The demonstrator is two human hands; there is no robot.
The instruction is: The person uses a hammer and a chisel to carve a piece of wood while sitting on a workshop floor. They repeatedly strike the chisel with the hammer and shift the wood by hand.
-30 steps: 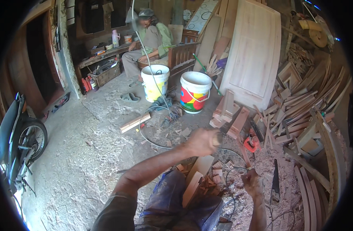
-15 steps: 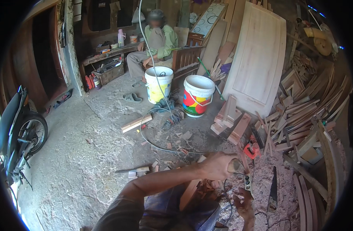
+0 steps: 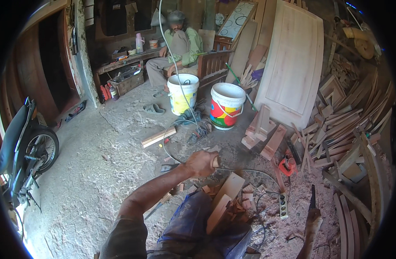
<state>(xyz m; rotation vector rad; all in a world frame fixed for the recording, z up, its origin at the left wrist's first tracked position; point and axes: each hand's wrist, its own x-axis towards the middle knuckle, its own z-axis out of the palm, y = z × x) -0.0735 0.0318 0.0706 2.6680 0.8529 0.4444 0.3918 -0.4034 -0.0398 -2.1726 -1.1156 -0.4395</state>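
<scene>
My left hand (image 3: 201, 163) is raised in a fist over the floor in front of me. A pale wooden end (image 3: 216, 162) sticks out of it; the rest is hidden. Beyond that wrist shows a flat grey piece (image 3: 167, 167); I cannot tell whether it joins the wood. My right hand (image 3: 313, 217) is low on the right, closed about the grip end of a handsaw (image 3: 312, 197). The dark saw blade points away from me. Between my hands lies a power strip (image 3: 284, 206) with its cable, beside wooden blocks (image 3: 229, 189) at my knees.
Two paint buckets (image 3: 183, 96) stand ahead, near a seated person (image 3: 180, 45). A large door panel (image 3: 292, 60) leans at the back right, with heaped timber offcuts (image 3: 336, 125) beside it. A red tool (image 3: 287, 165) lies among shavings. A motorbike (image 3: 27, 149) stands left.
My left hand has moved left and away with the wooden piece. My right hand has gone from beside the power strip to the handsaw's grip. The seated person's head has lifted.
</scene>
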